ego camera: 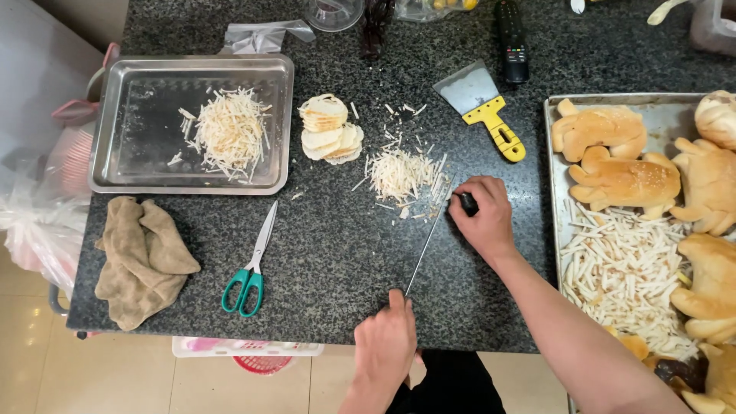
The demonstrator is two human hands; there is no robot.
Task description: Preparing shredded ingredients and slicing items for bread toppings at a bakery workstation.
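My right hand grips the black handle of a long knife that lies edge-down on the dark granite counter. My left hand rests its fingertips on the tip of the blade near the counter's front edge. Just beyond the knife lies a small heap of pale shredded strips. A stack of thin pale round slices sits a little farther back, to the left of the heap.
A steel tray at the left holds more shreds. Green-handled scissors and a brown cloth lie front left. A yellow-handled scraper and a remote lie behind. A baking tray at the right holds bread shapes and strips.
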